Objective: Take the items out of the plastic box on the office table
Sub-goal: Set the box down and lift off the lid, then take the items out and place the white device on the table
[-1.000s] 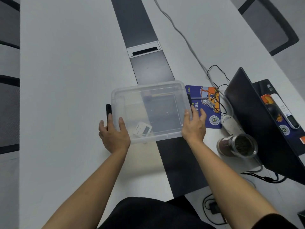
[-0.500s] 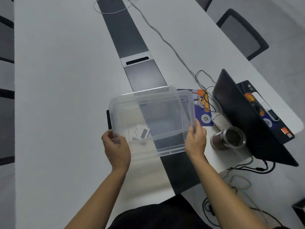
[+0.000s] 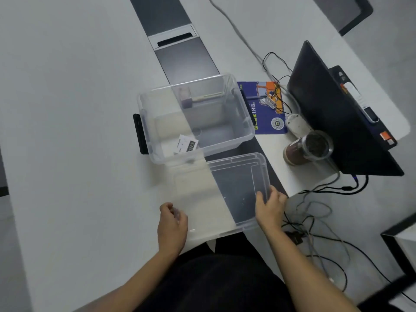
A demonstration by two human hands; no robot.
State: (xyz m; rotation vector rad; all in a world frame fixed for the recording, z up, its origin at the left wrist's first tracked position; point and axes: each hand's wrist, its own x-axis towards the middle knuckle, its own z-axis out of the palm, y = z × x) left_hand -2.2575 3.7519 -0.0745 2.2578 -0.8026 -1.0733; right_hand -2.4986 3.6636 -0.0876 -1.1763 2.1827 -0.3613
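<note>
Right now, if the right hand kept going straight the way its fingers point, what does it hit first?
The right hand already grips the clear lid at its right edge, fingers pointing up-table. Past the lid, the first thing in line looks like the plastic box; its near wall probably, though depth is unclear.

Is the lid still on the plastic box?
No, the lid is off, held by both hands in front of the open plastic box.
</note>
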